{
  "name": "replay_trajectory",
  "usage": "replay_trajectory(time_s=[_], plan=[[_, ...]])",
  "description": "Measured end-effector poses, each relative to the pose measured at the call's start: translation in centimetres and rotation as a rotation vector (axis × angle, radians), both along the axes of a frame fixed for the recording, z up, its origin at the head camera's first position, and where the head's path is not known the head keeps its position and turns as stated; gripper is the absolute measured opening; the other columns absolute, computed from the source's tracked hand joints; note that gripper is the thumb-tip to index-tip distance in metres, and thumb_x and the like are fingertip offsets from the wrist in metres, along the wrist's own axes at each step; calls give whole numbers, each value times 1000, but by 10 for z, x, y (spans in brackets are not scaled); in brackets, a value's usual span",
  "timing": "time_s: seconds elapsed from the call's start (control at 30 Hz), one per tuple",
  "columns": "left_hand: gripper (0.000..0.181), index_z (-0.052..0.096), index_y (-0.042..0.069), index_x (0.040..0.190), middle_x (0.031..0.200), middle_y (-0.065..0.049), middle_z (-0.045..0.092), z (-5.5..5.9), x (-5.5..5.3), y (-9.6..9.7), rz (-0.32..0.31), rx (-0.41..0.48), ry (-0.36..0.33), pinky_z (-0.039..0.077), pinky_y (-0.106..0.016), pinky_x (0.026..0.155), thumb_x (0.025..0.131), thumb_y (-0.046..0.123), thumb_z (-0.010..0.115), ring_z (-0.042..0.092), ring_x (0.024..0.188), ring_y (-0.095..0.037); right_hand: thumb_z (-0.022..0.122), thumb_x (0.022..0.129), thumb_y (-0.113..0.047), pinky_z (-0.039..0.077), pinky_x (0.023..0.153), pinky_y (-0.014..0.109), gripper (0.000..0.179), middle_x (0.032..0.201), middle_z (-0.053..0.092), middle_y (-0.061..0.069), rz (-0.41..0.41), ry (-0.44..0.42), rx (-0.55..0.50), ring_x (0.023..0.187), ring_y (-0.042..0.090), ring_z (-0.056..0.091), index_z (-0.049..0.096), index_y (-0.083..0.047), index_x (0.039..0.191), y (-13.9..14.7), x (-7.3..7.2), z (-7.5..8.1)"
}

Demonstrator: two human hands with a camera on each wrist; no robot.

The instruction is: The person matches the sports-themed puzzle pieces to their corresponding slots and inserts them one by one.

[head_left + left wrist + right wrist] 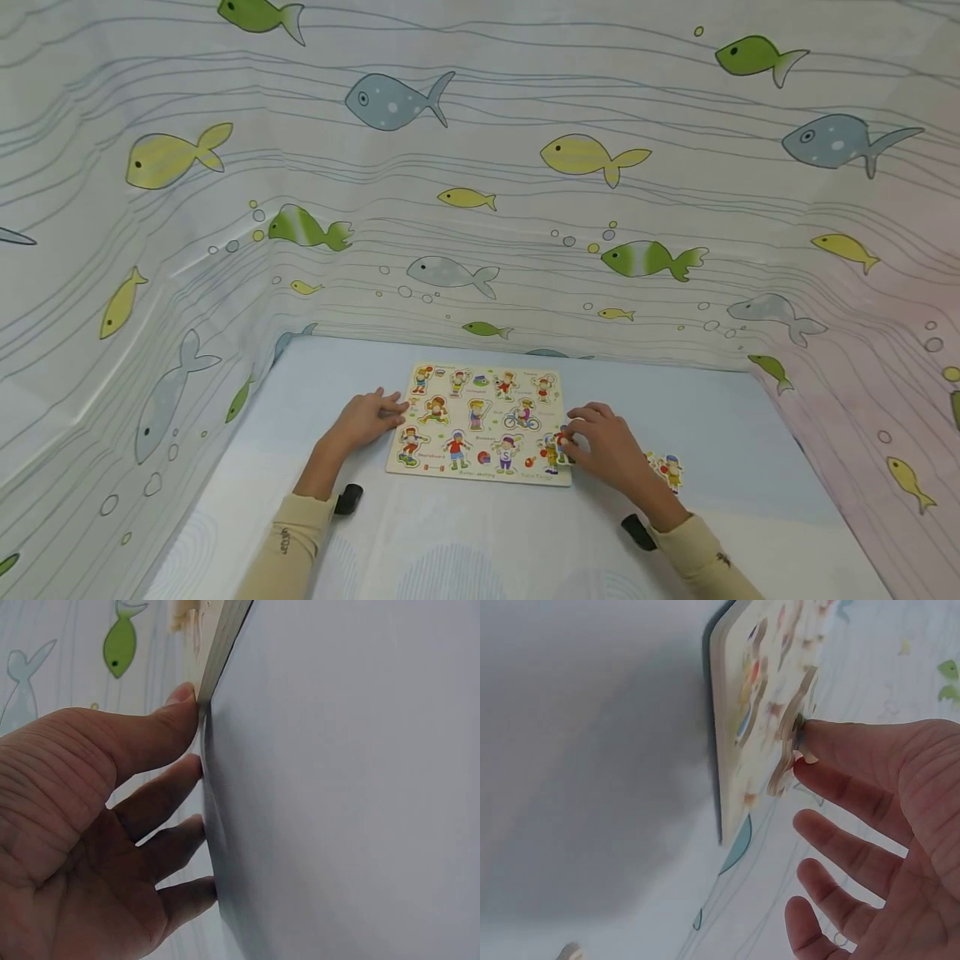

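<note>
A wooden puzzle board [442,454] with printed sports figures lies flat on the table, most of its figure pieces seated in it. My left hand [365,421] is at the board's left side; in the left wrist view, the thumb [161,735] touches the board's edge while the other fingertips rest on the table. Over the board's right edge, my right hand [607,442] pinches a figure-shaped puzzle piece [784,769] between thumb and index finger. That piece is tilted above the board, partly hidden by the fingers in the head view. The remaining right fingers are spread apart.
Loose figure pieces [671,471] lie on the table right of the board, partly hidden behind the right forearm. A fish-patterned sheet [525,233] rises behind the table [420,533] and along both sides. Each wrist carries a small black device [639,532].
</note>
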State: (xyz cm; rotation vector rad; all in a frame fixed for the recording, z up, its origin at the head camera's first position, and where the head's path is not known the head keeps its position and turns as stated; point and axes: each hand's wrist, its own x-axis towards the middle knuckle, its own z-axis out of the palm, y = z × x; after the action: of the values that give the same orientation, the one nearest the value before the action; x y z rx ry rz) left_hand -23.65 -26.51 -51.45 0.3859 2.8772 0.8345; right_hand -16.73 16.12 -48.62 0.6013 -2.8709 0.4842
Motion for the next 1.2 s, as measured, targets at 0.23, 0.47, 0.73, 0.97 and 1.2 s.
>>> replay_trajectory(time_s=[0.23,0.47,0.73,0.97,1.2], plan=[[32,71,10,120,138,-14,54,1,1,1,-2,-10,3,23,-63,112,91,23,72,33,138,-46,80,84,-25,49,86,55,8,118,67,5,39,6,-25,118,30,53,73,-21,84,-13,-1,-1],[33,71,10,121,138,-14,54,1,1,2,-1,-11,1,23,-63,112,91,23,71,33,138,-46,79,84,-26,49,87,53,7,118,67,3,61,10,-16,118,27,52,74,-22,86,-27,-3,-5],[34,70,9,121,138,-14,54,0,-2,2,0,8,-12,23,-62,112,90,23,72,33,139,-45,78,85,-24,50,83,54,5,115,67,5,136,48,-42,117,29,53,74,-21,86,-43,-7,-8],[34,70,9,121,138,-14,55,0,-3,1,3,12,-12,23,-62,112,90,23,73,33,138,-45,79,84,-23,50,82,54,7,117,68,5,163,55,-69,117,28,53,72,-21,85,-59,-12,-10],[34,70,9,122,138,-14,54,1,-3,1,-2,1,-9,24,-62,112,91,23,72,33,138,-45,77,86,-26,49,88,49,6,118,66,0,140,14,-27,120,24,51,73,-23,87,-76,-16,-12]])
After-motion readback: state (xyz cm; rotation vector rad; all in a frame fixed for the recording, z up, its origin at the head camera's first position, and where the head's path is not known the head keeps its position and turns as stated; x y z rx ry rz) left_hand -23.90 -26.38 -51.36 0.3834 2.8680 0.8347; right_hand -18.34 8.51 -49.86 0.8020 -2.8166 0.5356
